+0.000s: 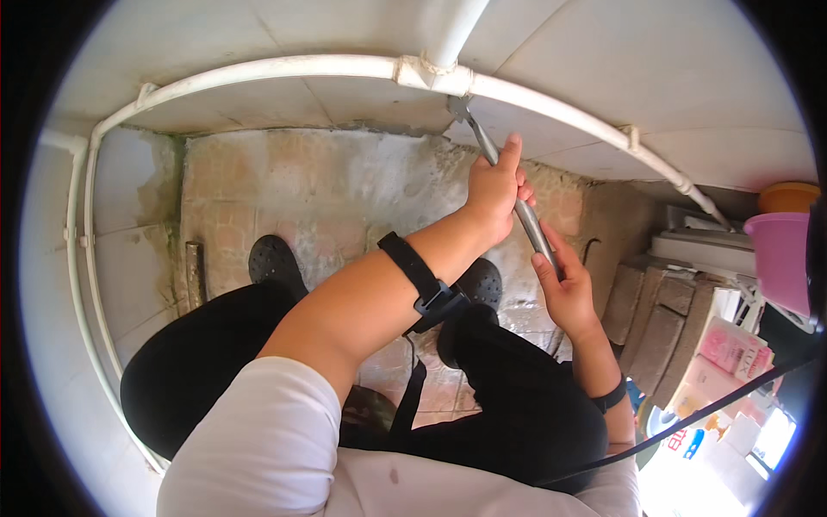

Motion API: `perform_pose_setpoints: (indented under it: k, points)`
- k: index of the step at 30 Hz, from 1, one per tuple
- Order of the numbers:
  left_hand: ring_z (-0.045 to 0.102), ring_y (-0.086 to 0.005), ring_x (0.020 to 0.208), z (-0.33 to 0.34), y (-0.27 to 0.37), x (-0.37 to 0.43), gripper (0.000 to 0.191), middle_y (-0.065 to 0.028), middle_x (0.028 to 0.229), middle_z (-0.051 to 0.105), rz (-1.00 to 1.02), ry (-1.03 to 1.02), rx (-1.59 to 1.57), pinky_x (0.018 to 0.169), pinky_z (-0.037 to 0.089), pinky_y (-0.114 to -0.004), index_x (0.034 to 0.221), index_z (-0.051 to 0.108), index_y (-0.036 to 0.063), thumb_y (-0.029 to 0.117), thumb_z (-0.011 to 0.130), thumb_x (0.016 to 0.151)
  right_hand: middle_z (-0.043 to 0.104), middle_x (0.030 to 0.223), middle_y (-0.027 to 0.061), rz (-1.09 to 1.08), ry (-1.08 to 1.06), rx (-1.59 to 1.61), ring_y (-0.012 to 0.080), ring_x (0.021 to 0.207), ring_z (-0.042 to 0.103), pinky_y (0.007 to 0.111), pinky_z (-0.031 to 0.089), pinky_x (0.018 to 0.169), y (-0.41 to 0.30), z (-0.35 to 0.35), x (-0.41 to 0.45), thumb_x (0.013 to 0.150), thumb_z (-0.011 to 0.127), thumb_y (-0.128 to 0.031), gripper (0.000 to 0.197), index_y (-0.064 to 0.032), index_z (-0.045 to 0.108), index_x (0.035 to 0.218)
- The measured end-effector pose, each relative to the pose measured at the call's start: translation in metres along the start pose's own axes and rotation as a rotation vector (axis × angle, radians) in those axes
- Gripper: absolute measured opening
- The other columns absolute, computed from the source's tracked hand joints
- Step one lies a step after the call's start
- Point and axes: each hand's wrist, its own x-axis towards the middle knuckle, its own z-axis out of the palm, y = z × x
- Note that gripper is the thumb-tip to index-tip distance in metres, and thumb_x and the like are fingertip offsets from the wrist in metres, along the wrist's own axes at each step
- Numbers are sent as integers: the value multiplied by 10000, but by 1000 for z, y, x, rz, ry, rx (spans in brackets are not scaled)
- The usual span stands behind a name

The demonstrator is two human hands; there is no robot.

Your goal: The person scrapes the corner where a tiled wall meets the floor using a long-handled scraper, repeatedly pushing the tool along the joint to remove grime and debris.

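My left hand grips the middle of a long metal hand tool, its thumb lying along the shaft. Around the handle's lower end, my right hand closes with thumb and fingers. The tool tilts up and away, and its notched head is just below the tee fitting of a white plastic pipe. Whether the head touches the pipe or the tiled wall behind it, I cannot tell. Beneath the head, the lower wall tile shows a broken, dirty bottom edge.
Worn, wet-looking floor tiles lie between the walls. A short rod-like piece rests by the left wall. Stacked bricks, a pink bucket and soap packages crowd the right. A black cable crosses at lower right.
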Motion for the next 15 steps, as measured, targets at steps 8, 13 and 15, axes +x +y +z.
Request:
perform_pose_setpoints:
  k: [8,13,15]
  points:
    - [308,-116,431,-15,25,-4,340,4,542,299,-23,95,105,425,325,-305,726,313,113,352,542,807,582,946,133,-15,-23,61,96,726,525,214,420,669,-6,36,5,813,524,-79,406,-55,412,1202]
    - [282,-115,426,-28,46,-3,325,12,536,285,7,72,78,433,312,-297,698,314,121,344,514,824,557,1016,189,-108,-22,61,175,840,578,253,434,716,-19,47,17,808,526,-85,397,-65,425,1192]
    - [277,-108,425,-32,55,-4,315,18,531,280,5,103,81,439,302,-286,695,320,119,334,509,828,558,1011,182,-218,9,75,207,835,589,261,438,716,-21,55,22,804,531,-90,397,-81,430,1189]
